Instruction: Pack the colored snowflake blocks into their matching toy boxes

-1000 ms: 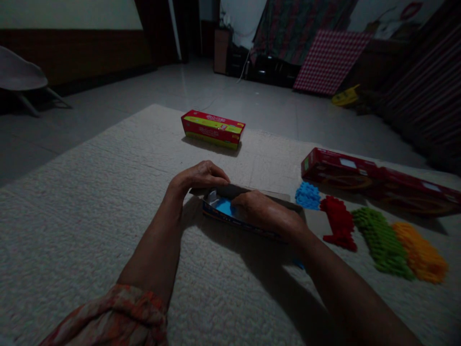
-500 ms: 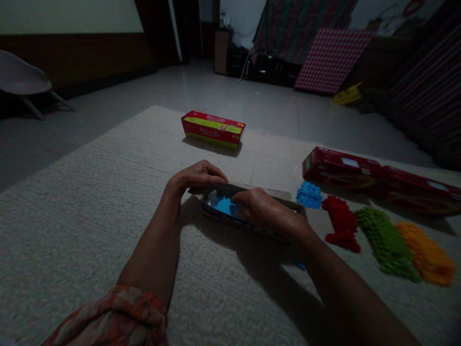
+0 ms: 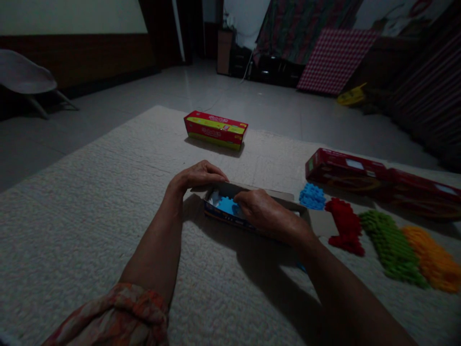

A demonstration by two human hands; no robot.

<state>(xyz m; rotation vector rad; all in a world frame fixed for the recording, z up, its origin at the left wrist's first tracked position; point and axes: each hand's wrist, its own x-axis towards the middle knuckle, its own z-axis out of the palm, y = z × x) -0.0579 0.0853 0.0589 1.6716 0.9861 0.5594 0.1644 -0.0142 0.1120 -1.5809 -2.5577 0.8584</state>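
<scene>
A long, narrow cardboard box (image 3: 225, 219) with a dark blue side lies on the mat, its top open and its flaps folded out. My left hand (image 3: 200, 175) grips the back left edge, thumb and fingers closed about the flap there. Inside, at the left end, is a blue plastic piece (image 3: 227, 205) with a notched edge, like an interlocking toy block. My right hand (image 3: 261, 207) reaches into the box with its fingers pinched at that blue piece. The fingertips are partly hidden. Beneath my right forearm, another small blue piece (image 3: 301, 266) shows on the mat.
To the right lie stacks of notched pieces: blue (image 3: 312, 196), red (image 3: 345, 226), green (image 3: 392, 247) and orange (image 3: 434, 259). Dark red boxes (image 3: 347, 169) stand behind them. A red and yellow box (image 3: 216, 130) sits farther back on the pale mat (image 3: 108, 202). At left is a chair (image 3: 27, 74).
The view has shifted slightly, so everything sits a little farther right. Both hands stay at the box, my right hand still at the blue piece.
</scene>
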